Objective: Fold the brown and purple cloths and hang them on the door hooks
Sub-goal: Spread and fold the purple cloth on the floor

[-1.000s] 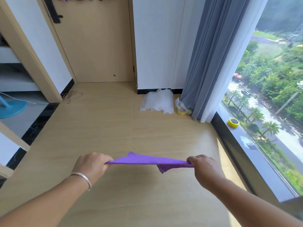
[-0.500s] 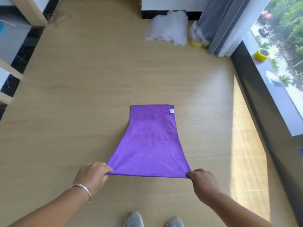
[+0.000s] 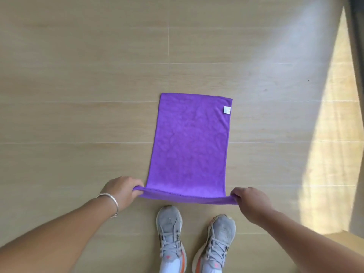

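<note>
The purple cloth (image 3: 189, 142) lies spread flat on the wooden floor, long side running away from me, with a small white label near its far right corner. My left hand (image 3: 122, 191) pinches the near left corner and my right hand (image 3: 250, 200) pinches the near right corner. The near edge is lifted a little and pulled taut between them. No brown cloth, door or hooks are in view.
My two grey shoes (image 3: 171, 233) stand just behind the cloth's near edge. A bright patch of sunlight (image 3: 332, 154) falls on the floor at the right, beside a dark window frame (image 3: 357, 36) at the top right corner.
The cloth went from stretched in the air to laid out flat on the floor. My view tipped down to my feet, and both hands kept their grip on the near corners.
</note>
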The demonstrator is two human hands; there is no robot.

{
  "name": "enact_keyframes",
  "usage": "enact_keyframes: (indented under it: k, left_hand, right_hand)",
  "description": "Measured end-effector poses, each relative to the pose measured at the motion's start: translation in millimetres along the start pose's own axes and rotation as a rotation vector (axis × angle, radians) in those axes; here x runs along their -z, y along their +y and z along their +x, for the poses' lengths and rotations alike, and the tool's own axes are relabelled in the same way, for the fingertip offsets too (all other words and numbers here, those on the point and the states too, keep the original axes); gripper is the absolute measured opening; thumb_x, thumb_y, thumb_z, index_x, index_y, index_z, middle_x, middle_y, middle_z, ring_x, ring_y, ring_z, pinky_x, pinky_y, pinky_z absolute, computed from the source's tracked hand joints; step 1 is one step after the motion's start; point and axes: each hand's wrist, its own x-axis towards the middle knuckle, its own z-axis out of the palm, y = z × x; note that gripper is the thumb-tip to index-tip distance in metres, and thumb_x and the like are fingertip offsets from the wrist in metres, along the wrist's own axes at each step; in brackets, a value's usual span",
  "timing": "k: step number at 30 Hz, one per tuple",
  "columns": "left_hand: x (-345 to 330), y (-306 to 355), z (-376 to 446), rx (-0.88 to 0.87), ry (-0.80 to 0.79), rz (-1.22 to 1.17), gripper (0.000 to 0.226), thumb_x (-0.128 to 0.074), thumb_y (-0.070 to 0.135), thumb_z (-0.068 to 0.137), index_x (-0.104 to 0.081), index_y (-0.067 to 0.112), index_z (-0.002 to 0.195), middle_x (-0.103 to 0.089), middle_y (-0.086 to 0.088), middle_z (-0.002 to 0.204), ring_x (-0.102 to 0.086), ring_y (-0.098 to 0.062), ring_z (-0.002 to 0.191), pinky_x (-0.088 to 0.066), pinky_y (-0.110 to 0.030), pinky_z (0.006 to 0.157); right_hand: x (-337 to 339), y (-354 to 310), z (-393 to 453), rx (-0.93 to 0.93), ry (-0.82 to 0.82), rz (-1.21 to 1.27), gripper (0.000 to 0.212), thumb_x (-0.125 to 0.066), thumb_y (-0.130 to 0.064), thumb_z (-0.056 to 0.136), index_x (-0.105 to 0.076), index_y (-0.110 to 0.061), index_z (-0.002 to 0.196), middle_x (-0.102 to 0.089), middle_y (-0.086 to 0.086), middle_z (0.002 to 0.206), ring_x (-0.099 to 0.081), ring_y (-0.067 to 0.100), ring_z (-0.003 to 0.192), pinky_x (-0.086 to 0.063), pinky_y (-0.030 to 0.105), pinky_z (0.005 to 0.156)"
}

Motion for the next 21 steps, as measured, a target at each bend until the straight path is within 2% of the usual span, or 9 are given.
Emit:
enact_keyframes:
  k: [2,6,8,11,13,15,17,21]
  left_hand:
    - [21,-3,22,0.034,0.078,-0.066,0.011,-0.058,0.037,0.091,-0.067,0.038,0.098,-0.069,0.011,0.098,-0.063,-0.019,0.096,-0.044,-0.027,0.072]
    - [82,-2,82,0.081,0.218,-0.182,0.011,-0.063,0.026,0.088,-0.069,0.032,0.095,-0.07,0.008,0.093,-0.06,-0.019,0.085,-0.039,-0.027,0.067]
    - [113,1,118,0.073,0.295,-0.209,0.012,-0.065,0.022,0.086,-0.07,0.029,0.095,-0.071,0.004,0.094,-0.059,-0.02,0.083,-0.043,-0.028,0.069]
    - [150,4,184,0.081,0.401,-0.191,0.023,-0.065,0.019,0.087,-0.068,0.026,0.108,-0.07,0.0,0.109,-0.062,-0.026,0.098,-0.049,-0.034,0.083]
    - [161,9,222,0.134,0.491,-0.178,0.044,-0.067,0.021,0.086,-0.056,0.024,0.128,-0.06,-0.006,0.127,-0.057,-0.03,0.113,-0.046,-0.038,0.094]
    - [146,15,248,0.194,0.559,-0.186,0.058,-0.068,0.023,0.084,-0.045,0.023,0.137,-0.05,-0.013,0.135,-0.053,-0.036,0.118,-0.043,-0.043,0.096]
    - [106,17,252,0.205,0.543,-0.169,0.059,-0.066,0.022,0.084,-0.043,0.023,0.138,-0.046,-0.013,0.135,-0.053,-0.037,0.117,-0.045,-0.044,0.094]
    - [-9,11,222,0.091,0.326,0.0,0.066,-0.062,0.027,0.086,-0.033,0.02,0.146,-0.036,-0.008,0.145,-0.042,-0.031,0.129,-0.041,-0.044,0.101]
  right_hand:
    - [23,-3,22,-0.054,0.059,0.052,0.02,-0.044,-0.031,0.096,-0.064,-0.029,0.099,-0.068,-0.001,0.093,-0.062,0.025,0.085,-0.041,0.03,0.062]
    - [86,-4,74,-0.132,0.176,0.188,0.017,-0.051,-0.025,0.093,-0.068,-0.023,0.094,-0.069,0.003,0.091,-0.058,0.027,0.083,-0.035,0.029,0.06]
    - [118,-4,106,-0.166,0.268,0.247,0.016,-0.053,-0.023,0.091,-0.069,-0.021,0.094,-0.068,0.005,0.09,-0.053,0.025,0.078,-0.034,0.029,0.06]
    - [154,-2,169,-0.209,0.4,0.298,0.023,-0.05,-0.015,0.087,-0.068,-0.021,0.1,-0.067,0.005,0.092,-0.052,0.025,0.077,-0.034,0.026,0.058]
    - [165,1,206,-0.253,0.491,0.332,0.04,-0.047,-0.01,0.084,-0.06,-0.022,0.12,-0.064,0.006,0.107,-0.058,0.028,0.094,-0.042,0.026,0.068]
    - [151,3,233,-0.273,0.543,0.321,0.051,-0.048,-0.009,0.082,-0.049,-0.02,0.131,-0.056,0.008,0.123,-0.055,0.03,0.111,-0.042,0.032,0.08]
    - [111,0,243,-0.232,0.485,0.272,0.054,-0.049,-0.008,0.08,-0.046,-0.02,0.133,-0.052,0.009,0.124,-0.053,0.031,0.113,-0.042,0.036,0.082]
    - [0,-3,219,-0.103,0.245,0.027,0.06,-0.053,-0.011,0.079,-0.04,-0.023,0.137,-0.043,0.007,0.135,-0.045,0.029,0.122,-0.041,0.037,0.094]
